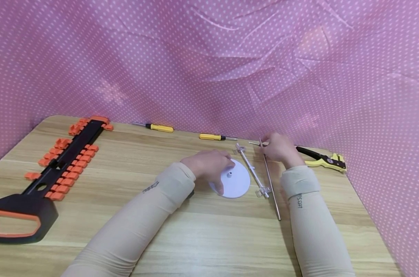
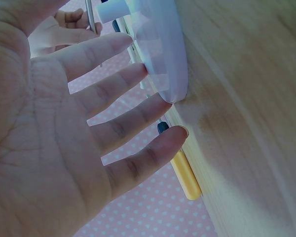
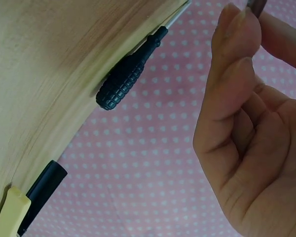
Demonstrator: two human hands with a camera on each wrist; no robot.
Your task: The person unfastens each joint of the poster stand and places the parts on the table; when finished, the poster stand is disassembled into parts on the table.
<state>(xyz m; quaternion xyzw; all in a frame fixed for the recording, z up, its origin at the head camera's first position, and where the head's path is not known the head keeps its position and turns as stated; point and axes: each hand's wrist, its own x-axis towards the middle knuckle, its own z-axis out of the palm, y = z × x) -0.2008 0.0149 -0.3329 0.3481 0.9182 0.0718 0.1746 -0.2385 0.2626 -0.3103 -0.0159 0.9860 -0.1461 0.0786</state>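
Note:
A round white disc (image 1: pixel 239 181) with a short tube at its centre lies on the table. My left hand (image 1: pixel 209 165) holds it by the rim, thumb at the near side and fingers at the far side; in the left wrist view the spread fingertips meet its edge. My right hand (image 1: pixel 280 148) pinches a thin metal rod (image 1: pixel 271 184) near its upper end, the rod slanting down toward me. In the right wrist view only a bit of the rod (image 3: pixel 256 6) shows between thumb and forefinger. Between the hands lies a white rod with clear end clips (image 1: pixel 251 169).
At the left lies a long black holder with orange clips (image 1: pixel 69 154). Two yellow-handled screwdrivers (image 1: pixel 162 128) lie along the back edge. A black-handled screwdriver (image 3: pixel 123 79) and yellow-and-black pliers (image 1: pixel 328 161) are at the back right. Pink dotted cloth (image 1: pixel 195 57) hangs behind.

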